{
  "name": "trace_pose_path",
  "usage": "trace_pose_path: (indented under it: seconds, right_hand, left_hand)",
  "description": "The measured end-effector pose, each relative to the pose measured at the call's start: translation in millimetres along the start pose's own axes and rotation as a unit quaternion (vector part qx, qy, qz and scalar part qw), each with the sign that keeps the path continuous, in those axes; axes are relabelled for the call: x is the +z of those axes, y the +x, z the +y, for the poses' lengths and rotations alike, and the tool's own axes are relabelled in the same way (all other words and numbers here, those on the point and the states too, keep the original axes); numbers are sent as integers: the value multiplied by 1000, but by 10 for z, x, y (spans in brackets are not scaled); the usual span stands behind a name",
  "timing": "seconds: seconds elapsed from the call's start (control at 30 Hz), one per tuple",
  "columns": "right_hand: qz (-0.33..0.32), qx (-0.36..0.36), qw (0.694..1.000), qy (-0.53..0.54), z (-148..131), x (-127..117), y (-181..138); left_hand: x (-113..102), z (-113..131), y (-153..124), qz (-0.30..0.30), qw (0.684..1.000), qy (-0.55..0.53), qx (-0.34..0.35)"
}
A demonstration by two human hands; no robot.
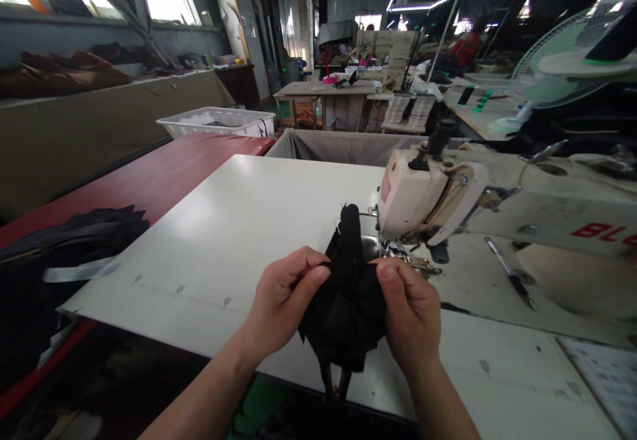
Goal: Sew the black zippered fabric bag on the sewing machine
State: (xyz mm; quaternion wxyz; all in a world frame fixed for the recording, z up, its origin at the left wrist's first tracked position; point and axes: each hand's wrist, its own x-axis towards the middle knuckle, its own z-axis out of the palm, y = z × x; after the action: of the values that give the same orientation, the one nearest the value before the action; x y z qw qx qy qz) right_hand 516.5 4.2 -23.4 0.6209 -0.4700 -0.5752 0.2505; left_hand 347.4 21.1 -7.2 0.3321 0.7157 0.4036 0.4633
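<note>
Dark cloth pile [79, 237] lay at 10 o'clock from the black cloth [348, 304]. Left hand [283, 294] pinched that cloth's left edge, centre, over the white table [279, 191]; right hand [411, 307] pinched its right edge. Sewing machine [527, 201] sat at 2 o'clock, pen [509, 271] at 3. Probably midway: cloth folded, apparently not being stitched; finished seams and remaining work couldn't be told.
</note>
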Motion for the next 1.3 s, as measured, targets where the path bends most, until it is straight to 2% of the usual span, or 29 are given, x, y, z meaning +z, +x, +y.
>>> trace_pose_path:
  seconds: [0.13,0.4,0.63,0.73,0.8,0.83,0.87,0.93,1.0,1.07,1.1,1.13,1.2,1.27,1.3]
  right_hand:
    - [-18,-33,999,-6,-7,-22,23]
    - [-10,-4,1000,-17,27,-17,32]
    - [-32,-31,998,-34,-6,-65,56]
    - [-32,-36,997,-60,-17,-76,61]
    - [-21,-35,997,-60,-23,2,21]
    - [-10,-30,998,-53,-27,77,-17]
    - [3,-16,999,-39,-32,176,-65]
    - [22,29,999,10,-43,414,-187]
    - [2,102,990,95,-39,633,-319]
    - [-22,180,967,177,6,734,-421]
    - [-28,212,958,191,51,720,-452]
    - [-26,235,955,180,111,660,-468]
    - [-26,239,967,82,258,425,-465]
    - [-52,164,979,-110,400,108,-445]
    - [-67,95,969,-216,455,-48,-437]
  left_hand:
    - [35,-3,1,43,999,11,-9]
    - [45,-111,-63,10,996,-28,81]
    - [106,-100,-117,26,998,7,63]
    - [156,-77,-148,75,995,63,35]
    - [84,8,-112,108,984,137,30]
    - [2,73,-63,102,977,183,34]
    - [-106,146,11,76,969,232,43]
    - [-357,270,228,-13,943,326,69]
    - [-541,286,506,-108,906,398,91]
    - [-546,131,777,-260,881,384,92]
    - [-466,-6,887,-334,877,332,94]
    - [-336,-170,973,-379,880,273,90]
    - [19,-515,1065,-402,889,202,80]
    - [395,-784,1076,-401,895,181,78]
    - [552,-867,1068,-397,897,178,78]
